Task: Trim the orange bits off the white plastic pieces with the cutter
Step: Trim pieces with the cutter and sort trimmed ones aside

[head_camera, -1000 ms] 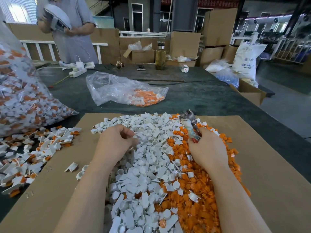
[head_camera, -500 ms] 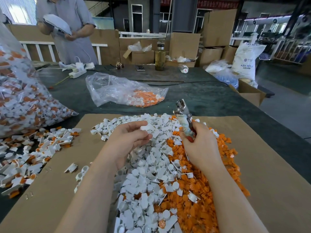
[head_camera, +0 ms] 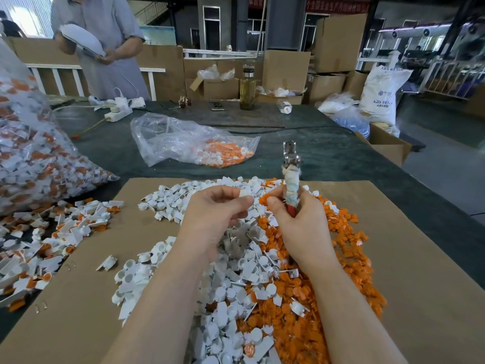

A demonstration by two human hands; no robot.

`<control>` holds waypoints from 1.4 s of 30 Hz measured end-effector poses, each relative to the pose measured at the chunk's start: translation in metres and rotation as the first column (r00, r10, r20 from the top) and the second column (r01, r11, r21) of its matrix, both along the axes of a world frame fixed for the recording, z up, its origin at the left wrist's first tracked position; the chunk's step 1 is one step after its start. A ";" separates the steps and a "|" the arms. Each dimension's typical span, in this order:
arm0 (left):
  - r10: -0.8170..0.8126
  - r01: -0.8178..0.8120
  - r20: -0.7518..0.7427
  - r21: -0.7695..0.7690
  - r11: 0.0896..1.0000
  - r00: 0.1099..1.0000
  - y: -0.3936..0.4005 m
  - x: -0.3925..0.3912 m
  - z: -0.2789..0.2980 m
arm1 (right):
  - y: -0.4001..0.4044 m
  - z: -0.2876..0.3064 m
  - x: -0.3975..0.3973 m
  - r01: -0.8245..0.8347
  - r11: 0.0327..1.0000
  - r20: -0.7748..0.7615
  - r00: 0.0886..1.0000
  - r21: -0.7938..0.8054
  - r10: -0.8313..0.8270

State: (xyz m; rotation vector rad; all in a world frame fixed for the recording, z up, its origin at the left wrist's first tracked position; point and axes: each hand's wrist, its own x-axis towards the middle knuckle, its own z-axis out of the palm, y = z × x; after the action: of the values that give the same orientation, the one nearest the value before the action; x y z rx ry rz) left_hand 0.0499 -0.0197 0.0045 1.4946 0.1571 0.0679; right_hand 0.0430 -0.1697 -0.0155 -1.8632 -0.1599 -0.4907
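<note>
1. Above the heap on the cardboard sheet (head_camera: 409, 258), I hold both hands raised and close together.
2. My left hand (head_camera: 217, 219) has its grip pinched shut on a small white plastic piece (head_camera: 245, 197), thumb and fingertips closed around it.
3. An orange bit (head_camera: 263, 199) sits at the right end of that piece, just beside my right thumb; I cannot tell whether it is attached to the piece.
4. My right hand (head_camera: 301, 222) has its grip wrapped tight around the cutter (head_camera: 290, 174), which stands nearly upright, metal tip pointing away from me, its handle bound in frayed cloth with a red part showing lower down.
5. Whether the cutter's blades are apart or together I cannot tell.
6. Under my hands lies a pile of white pieces (head_camera: 231, 285), with a pile of orange bits (head_camera: 301, 311) touching it along its right side.
7. To the left, a looser spread of mixed white-and-orange pieces (head_camera: 44, 243) lies across the sheet's edge, beside a large full bag (head_camera: 34, 153).
8. Farther back on the green surface (head_camera: 328, 158) rests a clear bag (head_camera: 189, 140) with orange and white pieces inside.
</note>
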 end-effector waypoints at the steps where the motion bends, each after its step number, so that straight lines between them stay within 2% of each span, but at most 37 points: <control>1: -0.007 0.007 -0.004 -0.018 1.000 1.000 -0.002 -0.001 0.001 | 0.001 0.000 -0.001 -0.002 1.000 0.012 1.000 0.027 0.002; 6: -0.047 0.046 -0.013 -0.065 0.997 0.999 -0.010 -0.007 0.006 | 0.004 0.000 -0.002 0.024 0.997 0.073 0.997 0.070 -0.030; 12: -0.057 0.057 0.004 -0.122 0.991 0.998 -0.016 -0.012 0.009 | 0.009 -0.003 -0.001 0.152 0.984 0.146 0.980 -0.097 -0.137; 17: -0.025 0.029 0.037 -0.114 0.993 0.999 -0.018 -0.012 0.009 | 0.010 -0.004 -0.003 0.213 0.968 0.194 0.963 -0.132 -0.186; 23: 0.002 0.001 0.097 -0.036 0.999 0.995 -0.018 -0.011 0.008 | 0.014 -0.005 -0.002 0.221 0.966 0.206 0.960 -0.132 -0.191; 32: 0.060 -0.093 0.184 0.176 0.980 0.981 -0.021 -0.010 0.005 | 0.012 -0.003 -0.002 0.200 0.966 0.160 0.972 -0.161 -0.174; 42: 0.067 -0.104 0.176 0.211 0.972 0.982 -0.022 -0.009 0.000 | 0.010 -0.003 -0.002 0.141 0.963 0.085 0.989 -0.230 -0.125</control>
State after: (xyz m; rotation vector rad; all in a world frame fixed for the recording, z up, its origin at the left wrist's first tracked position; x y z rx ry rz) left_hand 0.0407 -0.0418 0.0049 1.6940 0.0794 0.2881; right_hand 0.0412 -0.1599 -0.0183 -2.0991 -0.1451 -0.6537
